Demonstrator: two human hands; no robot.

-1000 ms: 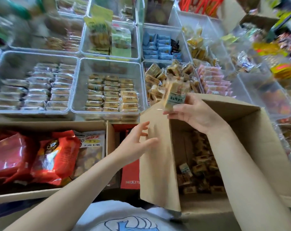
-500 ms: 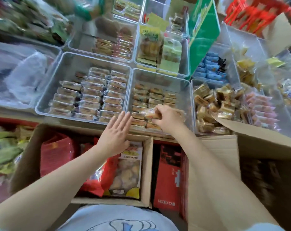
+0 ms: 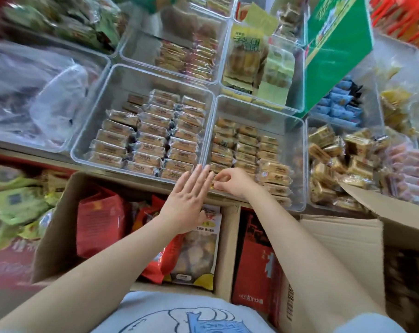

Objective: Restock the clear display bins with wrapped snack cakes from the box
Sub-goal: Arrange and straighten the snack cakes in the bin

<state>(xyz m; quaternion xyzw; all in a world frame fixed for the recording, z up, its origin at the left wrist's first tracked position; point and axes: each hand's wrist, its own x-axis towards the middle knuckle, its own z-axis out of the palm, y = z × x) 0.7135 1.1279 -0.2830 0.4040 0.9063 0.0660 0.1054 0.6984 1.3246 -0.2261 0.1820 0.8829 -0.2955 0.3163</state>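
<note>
Left edge: green-wrapped packs (image 3: 16, 200) piled beside an open carton (image 3: 59, 224) holding red bags (image 3: 100, 227). Print on all of these is too blurred to read.

Left hand (image 3: 189, 200) hovers flat, fingers straight and together, holding nothing, tips at the near rim where the left clear bin (image 3: 88, 131) meets the middle clear bin (image 3: 297, 164). Risk: if it pushes forward it could shove the tidy rows in the left bin out of line, or nudge the bin on the shelf.

Right hand (image 3: 230, 183) has its fingers curled, pinching a wrapped snack cake (image 3: 213, 185) at the near left corner of the middle bin, low against the front row. Only a sliver of the wrapper shows. Likely risks: the cake gets wedged on edge against the bin wall instead of lying flat; the slick film slips from the pinch and drops behind the rim into the carton below; pressing too hard squashes the soft cake or knocks the neighbouring stack (image 3: 273, 174) askew.

A clear snack bag (image 3: 199, 248) under the left wrist has printed characters, not legible. The red pack (image 3: 256, 265) between the cartons shows white digits near its foot, something like "143", unsure.

Upper right: green box (image 3: 335, 49) leans over the bins, lettering blurred. The yellow pack (image 3: 244, 51) has large dark characters, unreadable.

Far right: supply box (image 3: 347, 236) with flap open, well apart from both hands; contents dark and hard to make out. Flap could sag onto the heaped right-hand bin (image 3: 335, 164).
</note>
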